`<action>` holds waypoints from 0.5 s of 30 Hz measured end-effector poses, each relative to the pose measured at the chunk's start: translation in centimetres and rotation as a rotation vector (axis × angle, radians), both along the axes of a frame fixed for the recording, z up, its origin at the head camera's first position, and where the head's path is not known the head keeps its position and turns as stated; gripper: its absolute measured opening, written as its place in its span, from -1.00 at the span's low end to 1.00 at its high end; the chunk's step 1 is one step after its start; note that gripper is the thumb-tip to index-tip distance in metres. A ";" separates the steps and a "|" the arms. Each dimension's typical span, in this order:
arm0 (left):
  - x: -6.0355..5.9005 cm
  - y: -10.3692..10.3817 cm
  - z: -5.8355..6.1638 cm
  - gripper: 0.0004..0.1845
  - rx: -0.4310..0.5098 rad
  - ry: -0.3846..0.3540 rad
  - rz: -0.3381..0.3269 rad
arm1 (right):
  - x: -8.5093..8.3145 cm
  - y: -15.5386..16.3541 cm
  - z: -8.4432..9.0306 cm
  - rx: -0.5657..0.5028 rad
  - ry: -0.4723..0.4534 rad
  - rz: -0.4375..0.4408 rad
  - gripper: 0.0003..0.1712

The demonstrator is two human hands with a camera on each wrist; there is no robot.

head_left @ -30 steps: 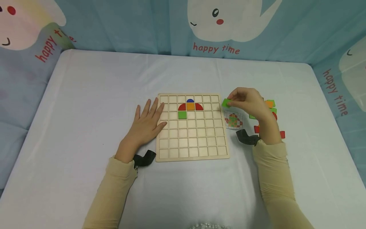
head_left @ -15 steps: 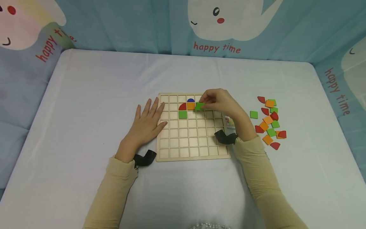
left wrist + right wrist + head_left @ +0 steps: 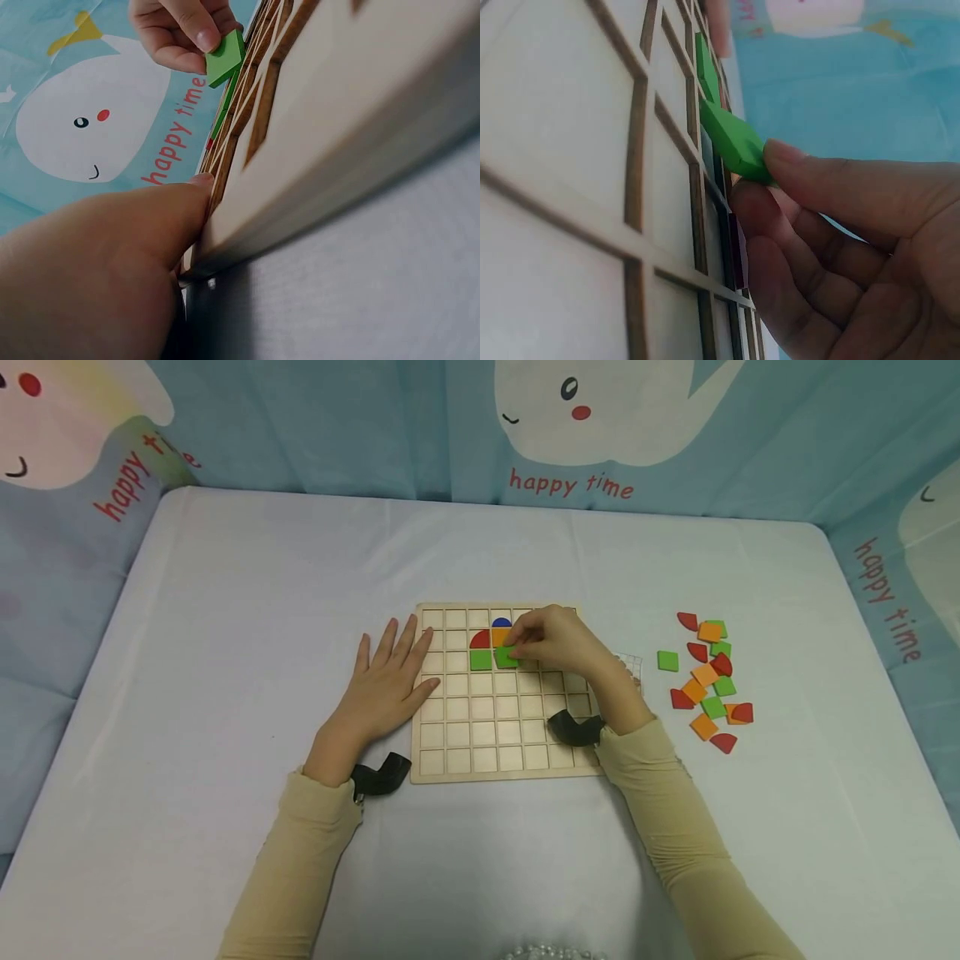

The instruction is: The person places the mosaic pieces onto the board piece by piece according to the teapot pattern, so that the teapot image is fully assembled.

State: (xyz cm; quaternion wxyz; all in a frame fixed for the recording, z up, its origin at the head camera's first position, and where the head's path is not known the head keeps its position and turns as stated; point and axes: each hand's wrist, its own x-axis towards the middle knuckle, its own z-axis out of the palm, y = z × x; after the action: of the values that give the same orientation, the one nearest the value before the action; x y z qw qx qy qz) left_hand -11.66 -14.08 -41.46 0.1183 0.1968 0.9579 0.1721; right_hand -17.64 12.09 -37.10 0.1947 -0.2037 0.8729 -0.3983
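A wooden grid board lies on the white table. My right hand pinches a green square tile between thumb and fingers, tilted over a cell just below the orange square tile. In the right wrist view the tile has one edge at the grid's ribs. Left of it, a second green tile lies in its cell, under a red quarter-circle tile. A blue half-circle tile sits above the orange one. With fingers spread, my left hand rests on the board's left edge.
Loose red, orange and green tiles lie scattered and partly overlapping to the right of the board. A printed pattern card shows partly behind my right wrist. A blue curtain hangs behind the table's far edge.
My right hand has carried the green square tile leftward from beside the board, over its upper right part, to the cell below the orange tile. The left hand has stayed in place.
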 end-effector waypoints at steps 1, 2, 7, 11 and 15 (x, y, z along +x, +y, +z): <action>0.0 0.0 0.0 -0.25 0.001 0.001 0.000 | 0.0 0.0 0.0 0.005 -0.004 -0.005 -0.93; 0.0 0.0 0.0 -0.25 0.001 0.001 0.000 | 0.0 -0.1 0.0 0.008 -0.005 -0.008 -0.93; 0.0 0.0 0.1 -0.26 0.001 0.002 -0.001 | 0.0 -0.1 -0.2 0.024 -0.006 -0.012 -0.93; 0.0 0.0 0.0 -0.25 -0.004 -0.001 0.001 | 0.1 -0.1 -0.1 0.035 -0.003 -0.014 -0.93; 0.0 0.0 0.0 -0.25 -0.003 0.000 0.000 | 0.1 -0.2 0.0 0.039 0.004 -0.018 -0.91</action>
State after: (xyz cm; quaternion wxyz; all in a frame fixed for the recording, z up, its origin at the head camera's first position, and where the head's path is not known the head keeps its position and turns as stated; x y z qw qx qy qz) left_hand -11.67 -14.08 -41.42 0.1189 0.1966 0.9582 0.1705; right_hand -17.55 11.94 -37.13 0.1936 -0.1929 0.8827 -0.3824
